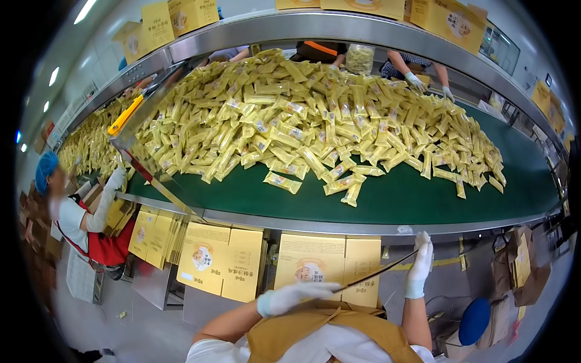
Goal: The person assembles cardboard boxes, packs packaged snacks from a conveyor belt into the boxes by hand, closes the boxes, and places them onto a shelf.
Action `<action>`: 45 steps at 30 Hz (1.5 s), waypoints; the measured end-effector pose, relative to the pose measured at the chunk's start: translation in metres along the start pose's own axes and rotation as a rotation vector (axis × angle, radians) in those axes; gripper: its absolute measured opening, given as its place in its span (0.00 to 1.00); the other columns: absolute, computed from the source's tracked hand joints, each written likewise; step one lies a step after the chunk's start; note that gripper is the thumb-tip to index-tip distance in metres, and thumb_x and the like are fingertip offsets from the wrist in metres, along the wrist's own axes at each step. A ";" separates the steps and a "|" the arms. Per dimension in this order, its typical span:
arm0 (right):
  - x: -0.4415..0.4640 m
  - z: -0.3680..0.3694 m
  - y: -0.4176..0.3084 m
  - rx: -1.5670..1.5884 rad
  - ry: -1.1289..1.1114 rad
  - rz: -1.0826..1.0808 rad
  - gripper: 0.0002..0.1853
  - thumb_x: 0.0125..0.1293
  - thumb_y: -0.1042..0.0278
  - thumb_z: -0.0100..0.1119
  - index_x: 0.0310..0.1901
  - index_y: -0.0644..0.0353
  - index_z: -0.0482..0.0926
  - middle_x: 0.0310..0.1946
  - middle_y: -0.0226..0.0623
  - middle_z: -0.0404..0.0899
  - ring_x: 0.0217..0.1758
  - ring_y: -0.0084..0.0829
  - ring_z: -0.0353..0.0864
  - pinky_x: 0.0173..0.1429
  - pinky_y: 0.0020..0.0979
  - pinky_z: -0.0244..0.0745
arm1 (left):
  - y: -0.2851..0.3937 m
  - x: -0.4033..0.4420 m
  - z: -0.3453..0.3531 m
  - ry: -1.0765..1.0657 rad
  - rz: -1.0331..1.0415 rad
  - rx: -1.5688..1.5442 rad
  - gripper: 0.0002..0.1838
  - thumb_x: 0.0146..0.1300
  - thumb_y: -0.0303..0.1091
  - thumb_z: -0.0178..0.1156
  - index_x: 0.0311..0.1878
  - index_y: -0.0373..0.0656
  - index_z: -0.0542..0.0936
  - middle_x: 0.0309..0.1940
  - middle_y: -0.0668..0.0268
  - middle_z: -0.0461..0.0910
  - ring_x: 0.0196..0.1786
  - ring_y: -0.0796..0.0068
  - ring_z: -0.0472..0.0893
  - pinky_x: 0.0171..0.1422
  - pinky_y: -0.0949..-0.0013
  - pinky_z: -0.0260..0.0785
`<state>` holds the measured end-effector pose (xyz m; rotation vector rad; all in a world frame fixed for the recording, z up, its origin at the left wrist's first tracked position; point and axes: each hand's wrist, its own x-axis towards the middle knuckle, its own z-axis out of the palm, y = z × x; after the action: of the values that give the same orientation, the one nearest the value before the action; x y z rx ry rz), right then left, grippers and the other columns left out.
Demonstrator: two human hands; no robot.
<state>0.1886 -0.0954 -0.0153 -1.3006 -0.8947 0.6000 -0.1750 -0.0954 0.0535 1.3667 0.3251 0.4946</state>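
Note:
My left hand [298, 298], in a white glove, reaches across in front of my body with its fingers stretched out flat. They touch the near end of a thin brown flat piece [376, 273], seen edge-on, which looks like a carton. At its far end is my right hand [420, 264], also gloved, with straight fingers pointing up and the palm against the edge. Just beyond stand yellow printed cartons [311, 260] with another yellow carton stack [221, 261] to the left. The underside of the held piece is hidden.
Yellow wrapped packets [290, 121] are heaped on a green conveyor belt [387, 202] behind a metal rail. A yellow-handled tool [126, 115] lies by the divider. A co-worker [91, 218] works at left; other gloved hands [415, 81] reach in opposite. A blue stool [474, 322] stands right.

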 end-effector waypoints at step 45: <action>-0.051 0.044 -0.086 -0.448 -0.731 -0.143 0.61 0.41 0.46 0.86 0.71 0.72 0.61 0.60 0.57 0.70 0.64 0.53 0.72 0.70 0.46 0.69 | 0.039 0.043 -0.014 0.387 -0.034 1.354 0.24 0.57 0.43 0.71 0.55 0.41 0.80 0.49 0.58 0.84 0.48 0.56 0.84 0.51 0.61 0.77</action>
<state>0.1152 -0.1289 0.0581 -1.4074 -1.7874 0.8084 -0.1512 -0.0568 0.0921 2.5542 1.1297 0.5124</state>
